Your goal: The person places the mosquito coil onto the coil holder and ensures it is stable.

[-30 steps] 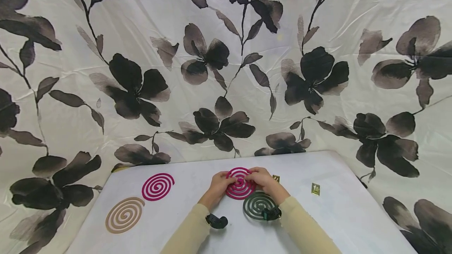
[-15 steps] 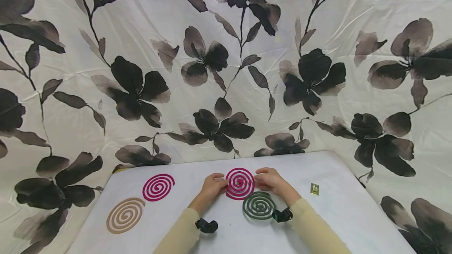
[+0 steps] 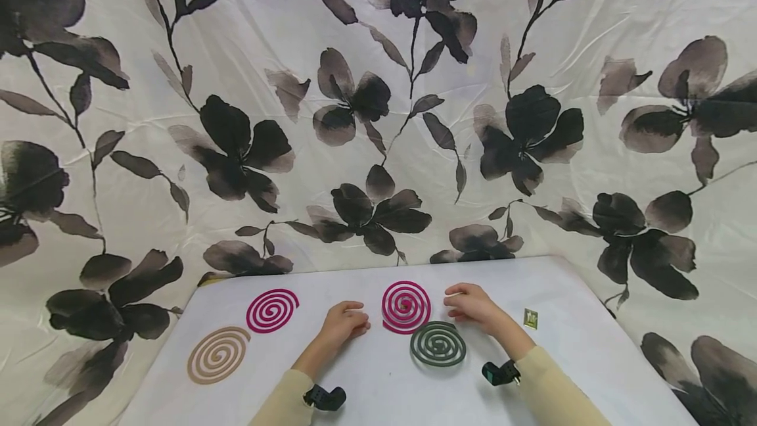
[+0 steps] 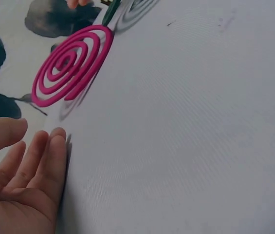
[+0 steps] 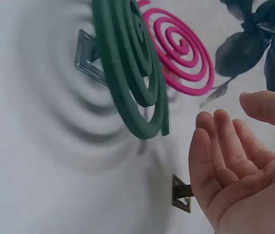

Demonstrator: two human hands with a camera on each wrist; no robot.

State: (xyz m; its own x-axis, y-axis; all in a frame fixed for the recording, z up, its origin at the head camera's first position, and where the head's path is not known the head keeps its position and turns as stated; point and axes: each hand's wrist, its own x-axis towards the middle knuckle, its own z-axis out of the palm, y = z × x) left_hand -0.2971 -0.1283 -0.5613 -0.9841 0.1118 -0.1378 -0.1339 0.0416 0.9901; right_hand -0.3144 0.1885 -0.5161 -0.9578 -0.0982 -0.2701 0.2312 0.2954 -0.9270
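A pink mosquito coil (image 3: pixel 406 307) is held up off the white table, its shadow beneath it in the left wrist view. My left hand (image 3: pixel 343 324) is to its left, with relaxed fingers apart from it and holding nothing. On the other side my right hand (image 3: pixel 471 304) hovers with loosely bent fingers, also holding nothing. Close in front of the pink coil is a dark green coil (image 3: pixel 438 344). In the right wrist view this green coil (image 5: pixel 127 73) is raised over a small metal stand (image 5: pixel 89 57). Another small brass-coloured stand (image 5: pixel 181 194) shows beside my right fingers.
Toward the left of the white table (image 3: pixel 367 393), a second pink coil (image 3: pixel 272 311) and a tan coil (image 3: pixel 219 355) lie close together. A small gold-coloured metal stand (image 3: pixel 530 319) lies to the right. Floral cloth (image 3: pixel 426 196) hangs behind the table.
Both hands have let go of the middle pink coil and drawn apart, the left hand leftward and the right hand rightward. The coil stays in place.
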